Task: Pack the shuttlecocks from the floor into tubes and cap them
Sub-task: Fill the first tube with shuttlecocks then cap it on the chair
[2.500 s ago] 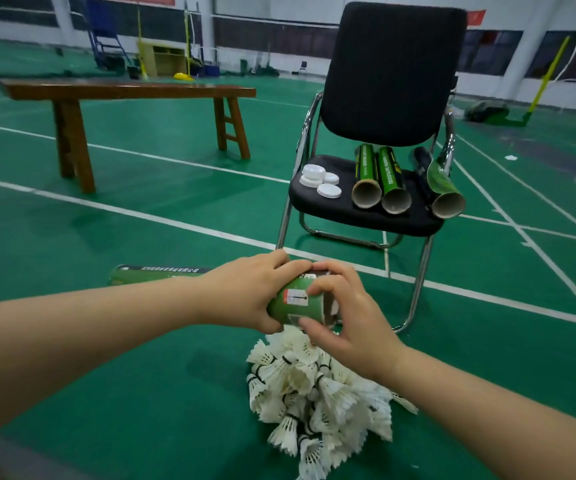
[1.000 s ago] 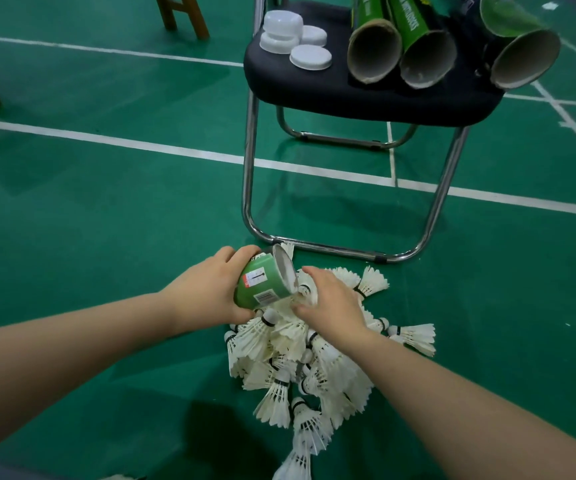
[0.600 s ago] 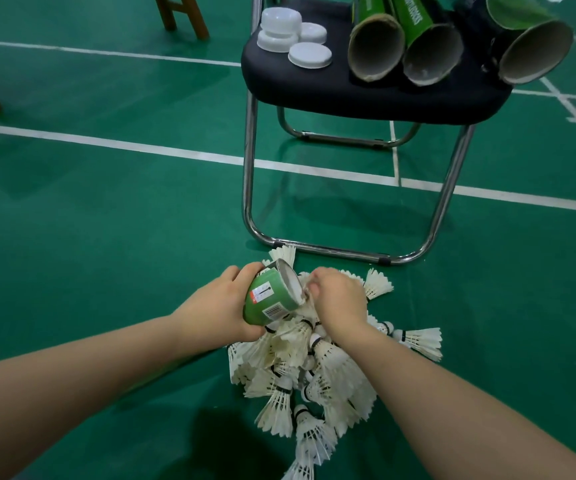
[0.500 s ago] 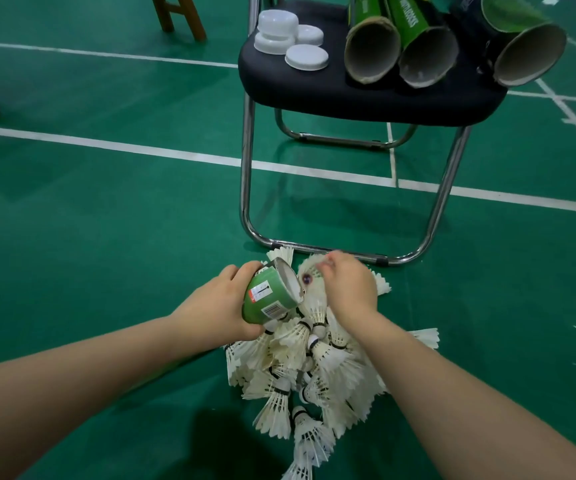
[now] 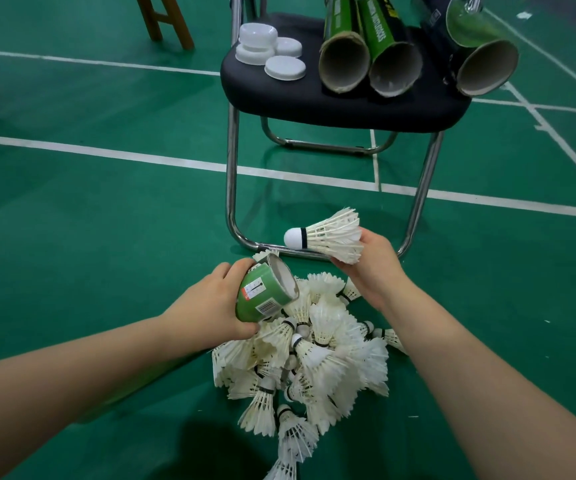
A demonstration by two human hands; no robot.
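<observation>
A heap of white shuttlecocks (image 5: 314,362) lies on the green court floor. My left hand (image 5: 210,306) grips a green tube (image 5: 264,296) just above the heap, its open mouth tilted up and to the right. My right hand (image 5: 371,268) holds one shuttlecock (image 5: 328,235) by its feather skirt, lifted above the heap, its cork pointing left toward the tube's mouth. A gap remains between cork and tube.
A black chair (image 5: 314,102) with chrome legs stands right behind the heap. On its seat lie several white caps (image 5: 284,67) and three open green tubes (image 5: 345,60). A wooden bench leg (image 5: 165,22) stands at the far left. White court lines cross the floor.
My right hand has picked one shuttlecock out of the heap and raised it up and to the right. The left hand still holds the tube in the same place.
</observation>
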